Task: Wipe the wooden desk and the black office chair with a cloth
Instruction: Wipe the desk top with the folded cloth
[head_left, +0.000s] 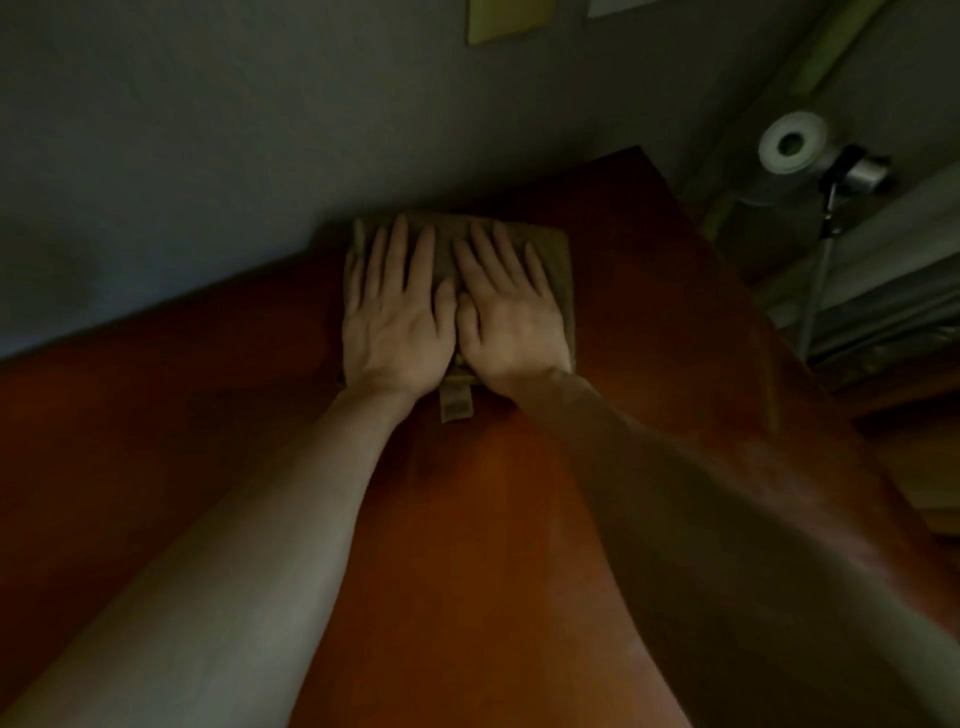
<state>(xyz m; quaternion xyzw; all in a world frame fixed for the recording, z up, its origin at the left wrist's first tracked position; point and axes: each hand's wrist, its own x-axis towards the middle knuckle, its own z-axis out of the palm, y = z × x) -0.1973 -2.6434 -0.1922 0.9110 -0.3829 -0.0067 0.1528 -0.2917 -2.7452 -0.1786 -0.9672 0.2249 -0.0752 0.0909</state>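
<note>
Worktop (467, 519): reddish wood, against grey wall (208, 156).
Cloth (556, 270): folded, beside wall.
Left hand (397, 317): flat, fingers straight, pressing cloth.
Right hand (506, 317): likewise, thumbs touching.
Paper roll (792, 143): past worktop's right corner.

dim light; grey wall (208, 130), yellow note (509, 21), paper roll (792, 143) right.

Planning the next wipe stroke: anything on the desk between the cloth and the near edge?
Nothing visible. The left hand and right hand press flat on the cloth by the wall; nearer the camera the desk shows only wood and forearms, though the frame is dim.
</note>
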